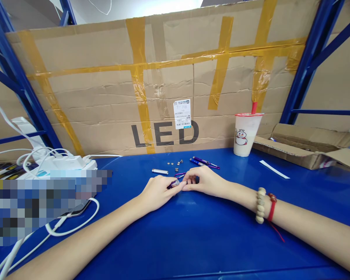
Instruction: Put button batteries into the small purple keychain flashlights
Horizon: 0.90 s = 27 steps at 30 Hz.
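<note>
My left hand (156, 191) and my right hand (204, 181) meet over the blue table (192, 233), both pinching a small purple pen-like tube (174, 184). A thin purple ring or clip (180, 175) lies just behind the fingers. Beyond them lie a short silver cylinder (160, 171), several small button cells (175, 163) and two purple pen-shaped tubes (204, 162). My right wrist wears a bead bracelet and a red cord.
A white drink cup (246, 134) with a red straw stands at the back right, beside an open flat cardboard box (306, 149) and a white paper strip (274, 169). A taped "LED" cardboard sheet (163, 85) walls the back. A power strip (67, 162) and white cables lie left.
</note>
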### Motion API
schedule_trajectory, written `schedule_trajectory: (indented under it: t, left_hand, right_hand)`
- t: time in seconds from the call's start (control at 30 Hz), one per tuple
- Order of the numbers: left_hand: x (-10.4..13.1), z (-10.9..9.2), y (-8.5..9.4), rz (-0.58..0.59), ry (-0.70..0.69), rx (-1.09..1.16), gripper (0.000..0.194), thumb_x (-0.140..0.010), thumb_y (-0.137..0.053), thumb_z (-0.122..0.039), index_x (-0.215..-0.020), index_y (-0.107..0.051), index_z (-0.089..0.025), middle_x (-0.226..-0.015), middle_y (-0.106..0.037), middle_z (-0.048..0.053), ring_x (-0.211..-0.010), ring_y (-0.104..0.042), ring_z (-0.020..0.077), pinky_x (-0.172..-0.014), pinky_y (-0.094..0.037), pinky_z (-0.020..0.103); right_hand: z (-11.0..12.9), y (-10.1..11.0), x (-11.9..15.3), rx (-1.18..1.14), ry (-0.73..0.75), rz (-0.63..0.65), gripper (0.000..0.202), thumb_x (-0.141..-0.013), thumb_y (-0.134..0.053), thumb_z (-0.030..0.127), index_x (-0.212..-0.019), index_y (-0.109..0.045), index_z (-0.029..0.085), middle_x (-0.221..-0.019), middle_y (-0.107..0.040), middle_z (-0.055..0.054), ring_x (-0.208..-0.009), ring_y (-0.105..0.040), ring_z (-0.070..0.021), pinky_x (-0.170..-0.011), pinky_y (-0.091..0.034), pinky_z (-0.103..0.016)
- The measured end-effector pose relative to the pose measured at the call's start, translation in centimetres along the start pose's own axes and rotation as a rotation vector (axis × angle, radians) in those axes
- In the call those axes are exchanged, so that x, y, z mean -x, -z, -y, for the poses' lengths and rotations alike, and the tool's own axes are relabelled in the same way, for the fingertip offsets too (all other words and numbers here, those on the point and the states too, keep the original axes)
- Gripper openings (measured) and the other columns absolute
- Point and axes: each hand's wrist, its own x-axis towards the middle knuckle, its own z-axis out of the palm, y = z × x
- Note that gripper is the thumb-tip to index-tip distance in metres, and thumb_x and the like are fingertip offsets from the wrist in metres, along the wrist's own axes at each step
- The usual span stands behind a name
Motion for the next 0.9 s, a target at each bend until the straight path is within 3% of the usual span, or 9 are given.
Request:
schedule_trajectory:
  t: [0.17, 0.47, 0.9]
  left_hand:
    - [0.0, 0.1, -0.1, -0.020, -0.018, -0.026, 0.047, -0.086, -0.032, -0.050, -0.058, -0.048, -0.016, -0.057, -0.053, -0.002, -0.055, -0.046, 0.0098, -0.050, -0.023, 0.022]
    - [0.0, 0.0, -0.1, -0.026, -0.023, -0.002, 0.047, -0.086, -0.031, -0.050, -0.058, -0.046, -0.015, -0.056, -0.053, -0.003, -0.054, -0.047, 0.0086, -0.051, -0.024, 0.021]
    - [0.0, 0.0, -0.1, -0.026, -0.028, -0.015, 0.046, -0.086, -0.032, -0.050, -0.058, -0.045, -0.015, -0.057, -0.052, -0.004, -0.055, -0.047, 0.0082, -0.051, -0.024, 0.020]
  right_hand:
    - [0.2, 0.2, 0.0, 0.053, 0.001, -0.045, 0.021, -0.074, -0.061, 0.034, -0.081, -0.067, 0.015, -0.072, -0.063, -0.002, -0.063, -0.055, -0.0107, -0.060, -0.042, -0.021]
    - [-0.5, -0.1, -0.1, 0.275, 0.048, -0.130, 0.020, -0.082, -0.052, 0.029, -0.082, -0.065, 0.014, -0.077, -0.062, -0.005, -0.068, -0.056, -0.0133, -0.064, -0.042, -0.024]
    - [-0.9, -0.1, -0.2, 0.318, 0.026, -0.128, 0.017, -0.082, -0.054, 0.028, -0.081, -0.065, 0.014, -0.079, -0.063, -0.006, -0.072, -0.057, -0.0149, -0.067, -0.044, -0.026]
